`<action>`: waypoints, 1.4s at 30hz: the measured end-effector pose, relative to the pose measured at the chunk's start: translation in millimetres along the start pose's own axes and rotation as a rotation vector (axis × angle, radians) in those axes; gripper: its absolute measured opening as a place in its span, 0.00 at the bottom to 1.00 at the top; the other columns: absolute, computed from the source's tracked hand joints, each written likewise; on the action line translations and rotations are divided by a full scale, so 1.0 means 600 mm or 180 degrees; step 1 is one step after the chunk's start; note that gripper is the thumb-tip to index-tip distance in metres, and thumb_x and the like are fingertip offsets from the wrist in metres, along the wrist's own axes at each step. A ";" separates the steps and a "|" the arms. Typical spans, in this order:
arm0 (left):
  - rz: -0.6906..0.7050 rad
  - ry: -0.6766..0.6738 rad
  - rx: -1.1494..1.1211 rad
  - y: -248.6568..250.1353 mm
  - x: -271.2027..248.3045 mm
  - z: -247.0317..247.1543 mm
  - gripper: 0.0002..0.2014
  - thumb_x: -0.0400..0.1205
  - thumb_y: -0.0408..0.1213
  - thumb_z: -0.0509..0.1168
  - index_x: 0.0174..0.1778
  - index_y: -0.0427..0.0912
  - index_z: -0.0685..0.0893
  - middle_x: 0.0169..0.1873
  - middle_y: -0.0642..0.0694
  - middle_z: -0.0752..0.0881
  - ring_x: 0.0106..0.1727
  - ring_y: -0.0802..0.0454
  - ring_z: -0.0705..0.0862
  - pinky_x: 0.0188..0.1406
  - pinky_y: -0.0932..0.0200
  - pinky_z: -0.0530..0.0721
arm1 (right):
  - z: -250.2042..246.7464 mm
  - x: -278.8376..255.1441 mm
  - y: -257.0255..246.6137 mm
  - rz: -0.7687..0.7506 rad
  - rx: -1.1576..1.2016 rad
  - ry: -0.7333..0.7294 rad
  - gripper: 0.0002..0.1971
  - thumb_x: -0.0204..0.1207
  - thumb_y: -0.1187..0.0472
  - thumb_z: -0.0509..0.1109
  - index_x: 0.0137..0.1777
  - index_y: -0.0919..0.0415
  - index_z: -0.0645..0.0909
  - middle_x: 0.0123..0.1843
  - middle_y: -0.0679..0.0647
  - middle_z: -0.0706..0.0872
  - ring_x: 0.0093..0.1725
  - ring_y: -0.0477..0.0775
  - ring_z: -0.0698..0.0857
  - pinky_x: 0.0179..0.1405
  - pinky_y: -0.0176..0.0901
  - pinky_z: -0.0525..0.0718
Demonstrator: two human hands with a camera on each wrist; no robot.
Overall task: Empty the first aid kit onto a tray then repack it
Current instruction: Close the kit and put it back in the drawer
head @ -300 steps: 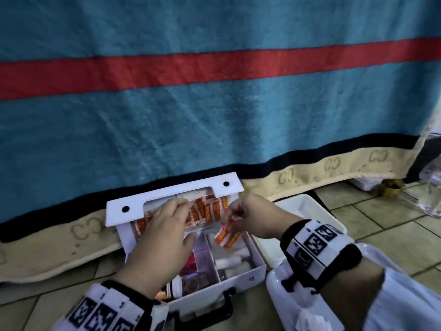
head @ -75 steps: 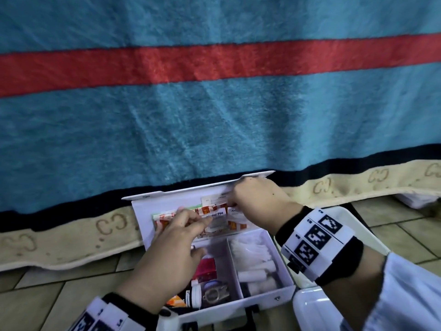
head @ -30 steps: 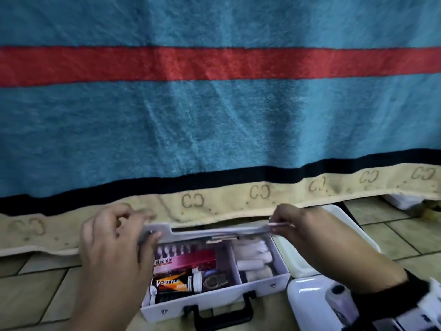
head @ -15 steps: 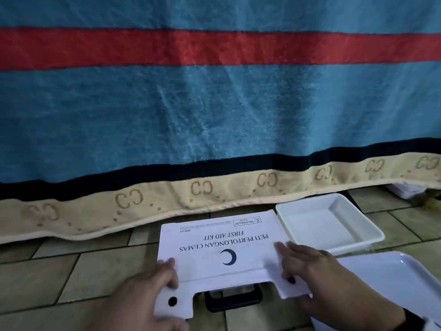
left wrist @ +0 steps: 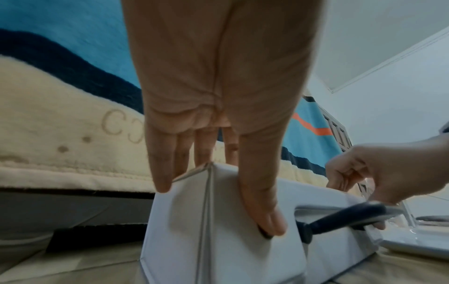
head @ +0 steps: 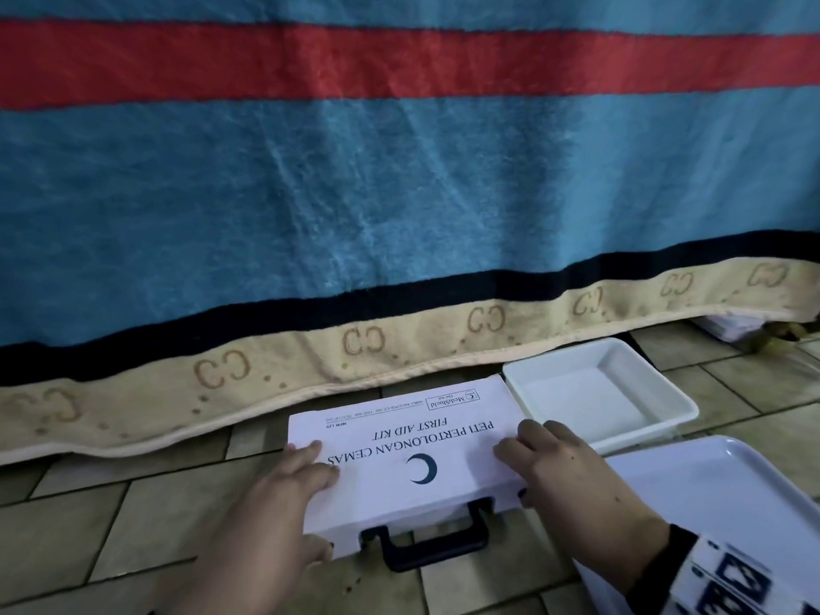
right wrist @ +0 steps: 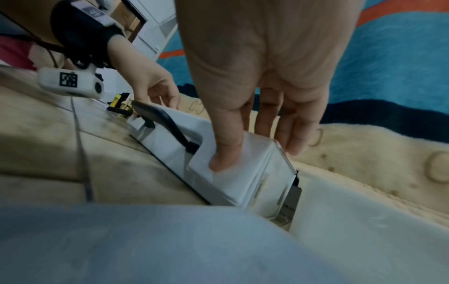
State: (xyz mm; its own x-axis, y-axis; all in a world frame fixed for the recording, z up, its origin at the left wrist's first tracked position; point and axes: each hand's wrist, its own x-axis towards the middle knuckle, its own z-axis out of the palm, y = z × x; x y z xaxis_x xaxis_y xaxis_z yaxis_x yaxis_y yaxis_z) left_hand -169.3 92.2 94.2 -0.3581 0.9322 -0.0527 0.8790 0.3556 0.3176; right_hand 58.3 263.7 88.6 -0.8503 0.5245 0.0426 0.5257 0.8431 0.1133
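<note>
The white first aid kit [head: 399, 441] lies shut on the tiled floor, its printed lid facing up and its black handle [head: 432, 541] toward me. My left hand [head: 306, 503] rests with straight fingers on the lid's left end, and its thumb [left wrist: 269, 224] presses the front flap. At the right end my right hand [head: 546, 468] presses the same way, thumb [right wrist: 223, 159] on the front flap. The contents are hidden inside. A deep white tray [head: 590, 401], with nothing in it, stands just right of the kit. A flat white tray [head: 710, 494] lies nearer me on the right.
A blue blanket [head: 399, 193] with a red stripe and a cream border hangs down to the floor right behind the kit. Beige floor tiles [head: 111, 526] stretch out to the left. A white object [head: 727, 326] peeks from under the blanket at far right.
The kit stood open with both hands at its lid pocket. The lid has since come down, and now the front flaps are folded over the front with both hands pressing them.
</note>
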 end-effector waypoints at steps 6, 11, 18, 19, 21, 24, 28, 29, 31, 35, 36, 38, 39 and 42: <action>0.0158 -0.0020 0.0016 -0.004 0.006 0.005 0.31 0.73 0.44 0.73 0.72 0.56 0.69 0.82 0.57 0.55 0.83 0.59 0.53 0.75 0.71 0.57 | 0.010 0.008 -0.008 0.0093 -0.0027 0.0274 0.32 0.28 0.70 0.74 0.36 0.52 0.70 0.31 0.49 0.77 0.26 0.53 0.77 0.15 0.40 0.72; 0.0264 0.0040 0.0246 0.000 0.003 0.007 0.29 0.78 0.44 0.68 0.74 0.55 0.65 0.83 0.55 0.53 0.84 0.56 0.50 0.77 0.68 0.54 | 0.024 0.015 -0.014 0.0175 0.0047 0.0504 0.33 0.31 0.71 0.72 0.38 0.53 0.64 0.31 0.50 0.77 0.27 0.54 0.76 0.19 0.38 0.67; 0.0428 0.0049 0.0619 0.006 0.002 0.001 0.31 0.77 0.47 0.67 0.74 0.56 0.62 0.81 0.54 0.56 0.82 0.57 0.55 0.74 0.69 0.61 | 0.005 0.010 -0.030 0.0253 0.0046 0.0134 0.36 0.34 0.60 0.82 0.44 0.52 0.68 0.38 0.48 0.79 0.33 0.51 0.79 0.24 0.37 0.76; 0.0438 0.0048 0.0627 0.010 0.003 -0.001 0.31 0.77 0.48 0.68 0.73 0.56 0.62 0.80 0.55 0.58 0.81 0.59 0.58 0.72 0.70 0.63 | -0.003 0.008 -0.027 0.0243 0.0136 0.0056 0.34 0.42 0.57 0.84 0.48 0.52 0.70 0.43 0.49 0.80 0.39 0.53 0.81 0.32 0.38 0.78; 0.0427 0.0045 0.0647 0.021 0.007 -0.010 0.30 0.76 0.54 0.67 0.71 0.57 0.64 0.77 0.57 0.62 0.77 0.61 0.64 0.68 0.69 0.66 | -0.024 -0.004 -0.004 0.0145 0.0689 -0.0204 0.25 0.64 0.57 0.77 0.62 0.51 0.75 0.58 0.49 0.79 0.57 0.54 0.80 0.53 0.40 0.77; 0.0484 0.0253 0.0622 0.052 0.017 -0.015 0.27 0.75 0.62 0.64 0.69 0.61 0.68 0.71 0.62 0.68 0.72 0.62 0.71 0.65 0.68 0.69 | -0.055 -0.039 0.070 -0.0060 0.1398 -0.0486 0.17 0.73 0.55 0.72 0.63 0.47 0.80 0.66 0.41 0.78 0.66 0.42 0.77 0.63 0.29 0.71; 0.0541 0.0444 0.0270 0.139 0.040 0.002 0.17 0.73 0.61 0.61 0.57 0.66 0.76 0.56 0.70 0.76 0.57 0.70 0.80 0.49 0.65 0.78 | -0.059 -0.069 0.224 0.0585 0.0415 -0.0481 0.09 0.78 0.51 0.66 0.57 0.42 0.82 0.59 0.37 0.81 0.59 0.42 0.81 0.49 0.31 0.73; 0.0564 0.0358 0.0093 0.164 0.054 0.012 0.15 0.68 0.62 0.61 0.48 0.65 0.80 0.48 0.70 0.80 0.47 0.73 0.81 0.38 0.72 0.75 | -0.053 -0.071 0.263 0.0696 0.0065 -0.0591 0.10 0.80 0.52 0.63 0.57 0.43 0.82 0.59 0.38 0.82 0.58 0.43 0.82 0.49 0.33 0.74; 0.0939 0.0483 -0.0016 0.204 0.071 0.030 0.14 0.62 0.64 0.56 0.37 0.64 0.79 0.39 0.71 0.80 0.41 0.72 0.78 0.30 0.82 0.67 | -0.037 -0.067 0.311 0.0745 -0.0248 -0.0877 0.12 0.80 0.52 0.60 0.58 0.41 0.81 0.60 0.40 0.82 0.60 0.45 0.82 0.52 0.36 0.77; 0.1324 0.0273 0.0287 0.309 0.128 0.095 0.12 0.63 0.60 0.56 0.30 0.64 0.84 0.42 0.69 0.84 0.42 0.72 0.79 0.35 0.80 0.76 | 0.003 -0.057 0.393 0.0244 -0.0431 -0.1310 0.17 0.81 0.52 0.57 0.65 0.35 0.77 0.65 0.41 0.81 0.64 0.48 0.81 0.54 0.40 0.78; 0.1336 0.0222 0.0359 0.325 0.141 0.113 0.10 0.61 0.58 0.59 0.26 0.62 0.85 0.42 0.67 0.85 0.44 0.69 0.78 0.33 0.77 0.77 | 0.013 -0.053 0.406 0.0050 -0.0391 -0.1347 0.17 0.81 0.51 0.56 0.67 0.33 0.75 0.65 0.41 0.81 0.64 0.49 0.81 0.55 0.41 0.78; 0.1255 0.0076 0.0639 0.346 0.160 0.135 0.07 0.53 0.55 0.67 0.22 0.59 0.85 0.37 0.67 0.86 0.44 0.65 0.71 0.40 0.73 0.64 | 0.033 -0.046 0.424 -0.0357 -0.0311 -0.1314 0.17 0.82 0.49 0.55 0.68 0.31 0.74 0.65 0.42 0.81 0.65 0.49 0.80 0.55 0.40 0.77; 0.1185 0.0018 0.0808 0.351 0.167 0.143 0.08 0.49 0.53 0.71 0.21 0.59 0.84 0.33 0.67 0.84 0.42 0.65 0.69 0.37 0.68 0.58 | 0.041 -0.042 0.432 -0.0513 -0.0189 -0.1228 0.17 0.82 0.49 0.56 0.67 0.31 0.74 0.65 0.42 0.81 0.65 0.48 0.80 0.55 0.39 0.76; 0.0979 0.0320 0.0709 0.360 0.176 0.145 0.16 0.45 0.42 0.79 0.26 0.58 0.84 0.31 0.66 0.81 0.40 0.66 0.69 0.37 0.70 0.53 | 0.061 -0.031 0.452 -0.0943 0.0043 -0.0901 0.14 0.80 0.49 0.59 0.62 0.34 0.77 0.60 0.40 0.84 0.59 0.44 0.83 0.50 0.39 0.79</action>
State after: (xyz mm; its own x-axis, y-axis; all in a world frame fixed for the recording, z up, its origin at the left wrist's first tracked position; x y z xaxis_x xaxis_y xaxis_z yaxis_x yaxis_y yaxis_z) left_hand 10.1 273.2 74.9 -0.0865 0.9902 0.1094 0.9930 0.0767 0.0901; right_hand 217.5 487.2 82.1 -0.9259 0.2692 -0.2651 0.2609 0.9631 0.0666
